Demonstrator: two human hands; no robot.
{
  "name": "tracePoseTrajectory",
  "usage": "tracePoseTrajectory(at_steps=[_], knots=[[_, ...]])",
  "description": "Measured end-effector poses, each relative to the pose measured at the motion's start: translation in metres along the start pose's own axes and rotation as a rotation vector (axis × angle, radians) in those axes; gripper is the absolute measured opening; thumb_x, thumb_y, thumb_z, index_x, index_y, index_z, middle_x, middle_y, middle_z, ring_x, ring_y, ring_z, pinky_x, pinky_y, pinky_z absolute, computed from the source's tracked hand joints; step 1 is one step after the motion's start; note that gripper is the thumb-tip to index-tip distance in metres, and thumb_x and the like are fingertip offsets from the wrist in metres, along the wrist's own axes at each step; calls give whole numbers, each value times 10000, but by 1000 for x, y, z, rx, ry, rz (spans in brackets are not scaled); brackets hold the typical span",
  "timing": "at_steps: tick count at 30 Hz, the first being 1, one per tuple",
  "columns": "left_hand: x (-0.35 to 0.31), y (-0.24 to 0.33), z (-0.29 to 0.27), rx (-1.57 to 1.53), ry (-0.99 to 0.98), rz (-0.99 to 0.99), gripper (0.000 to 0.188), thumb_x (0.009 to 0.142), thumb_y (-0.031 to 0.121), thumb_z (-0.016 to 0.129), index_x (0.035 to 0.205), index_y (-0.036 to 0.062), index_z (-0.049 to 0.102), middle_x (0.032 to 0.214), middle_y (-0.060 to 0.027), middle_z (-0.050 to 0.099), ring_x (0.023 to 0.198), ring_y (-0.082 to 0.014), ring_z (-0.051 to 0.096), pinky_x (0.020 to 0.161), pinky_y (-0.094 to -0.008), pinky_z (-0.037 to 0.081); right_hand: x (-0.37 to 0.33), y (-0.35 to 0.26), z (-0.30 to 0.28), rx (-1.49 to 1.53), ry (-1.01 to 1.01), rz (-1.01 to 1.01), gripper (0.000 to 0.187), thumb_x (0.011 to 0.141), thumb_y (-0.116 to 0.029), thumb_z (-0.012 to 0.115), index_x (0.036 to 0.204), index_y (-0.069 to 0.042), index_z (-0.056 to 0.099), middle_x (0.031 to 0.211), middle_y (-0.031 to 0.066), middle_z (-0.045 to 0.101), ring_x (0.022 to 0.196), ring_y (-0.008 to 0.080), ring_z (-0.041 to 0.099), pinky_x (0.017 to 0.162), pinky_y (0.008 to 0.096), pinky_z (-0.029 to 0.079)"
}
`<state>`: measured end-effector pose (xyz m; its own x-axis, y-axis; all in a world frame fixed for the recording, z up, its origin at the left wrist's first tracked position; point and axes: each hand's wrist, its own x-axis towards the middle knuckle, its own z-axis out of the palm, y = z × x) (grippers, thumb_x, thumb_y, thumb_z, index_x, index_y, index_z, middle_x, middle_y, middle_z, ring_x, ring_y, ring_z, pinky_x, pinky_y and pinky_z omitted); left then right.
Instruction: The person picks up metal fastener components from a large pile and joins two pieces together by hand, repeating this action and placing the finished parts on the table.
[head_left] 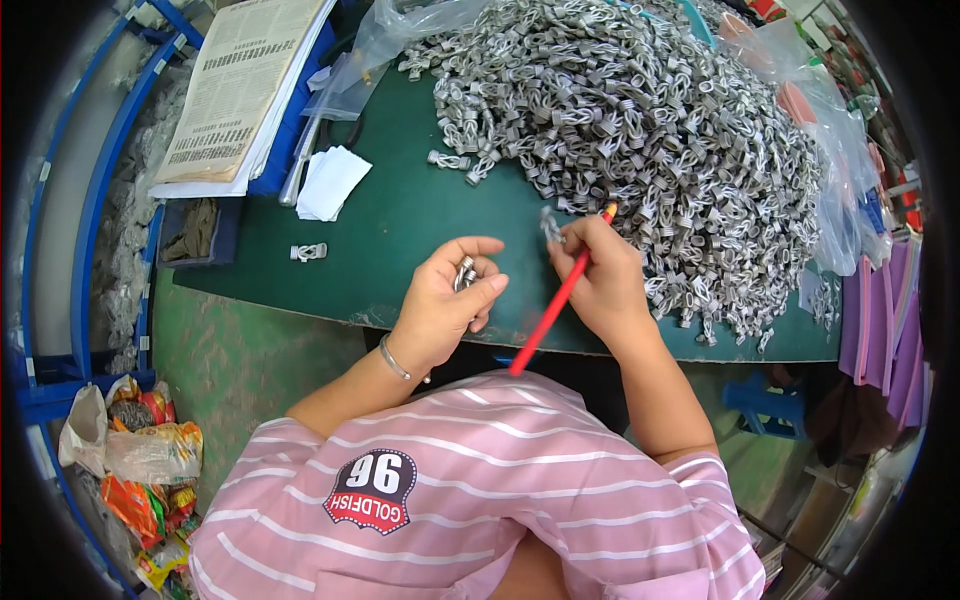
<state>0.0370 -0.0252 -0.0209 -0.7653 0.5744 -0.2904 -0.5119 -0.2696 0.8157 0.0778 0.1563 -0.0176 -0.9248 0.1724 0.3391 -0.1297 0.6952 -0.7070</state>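
Note:
My left hand [432, 312] is curled above the front edge of the green table, its fingers closed around a few small silver metal parts [465, 274]. To the right, my right hand [608, 288] grips a red pencil [548, 322] that slants down toward me, its yellowish tip pointing up at the pile. Between that hand's thumb and forefinger is one more small metal part [550, 225], blurred. A large heap of looped silver metal parts [640, 130] spreads over the table's far and right side. A lone metal part [309, 252] lies to the left.
On the green tabletop [400, 200] at left are white paper slips [333, 184], and papers [240, 85] rest on a blue holder. A small box with a brown cloth [200, 230] stands at the left edge. Clear plastic bags [840, 170] flank the heap. A blue stool [765, 405] stands below right.

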Motion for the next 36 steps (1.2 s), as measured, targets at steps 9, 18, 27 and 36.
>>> tracePoseTrajectory(at_steps=[9, 18, 27, 36], knots=[[-9, 4, 6, 262, -98, 139, 186, 767, 31, 657, 933, 11, 576, 790, 8, 538, 591, -33, 473, 527, -168, 393, -26, -6, 4, 1209, -202, 332, 182, 822, 57, 536, 804, -51, 390, 958, 183, 589, 776, 172, 597, 633, 240, 499], [-11, 2, 10, 233, -87, 220, 166, 791, 33, 629, 945, -3, 580, 765, -11, 555, 567, -47, 471, 494, -170, 385, -41, -12, 14, 924, 140, 74, 341, 717, 97, 646, 834, -50, 362, 987, 181, 559, 850, 184, 576, 735, 278, 492], [-8, 8, 14, -359, -160, -310, 270, 904, 179, 478, 1092, -14, 484, 917, -91, 581, 757, -160, 607, 556, -236, 495, -33, -24, 9, 522, 191, -366, 389, 677, -23, 736, 829, -59, 380, 927, 187, 599, 751, 225, 585, 635, 294, 481], [139, 84, -43, 1298, 341, 927, 177, 784, 56, 554, 958, 72, 587, 846, -110, 577, 776, -230, 565, 642, -320, 464, -25, -4, 22, 484, 321, -153, 170, 807, -36, 604, 814, -25, 434, 831, 146, 605, 718, 208, 545, 659, 293, 442]])
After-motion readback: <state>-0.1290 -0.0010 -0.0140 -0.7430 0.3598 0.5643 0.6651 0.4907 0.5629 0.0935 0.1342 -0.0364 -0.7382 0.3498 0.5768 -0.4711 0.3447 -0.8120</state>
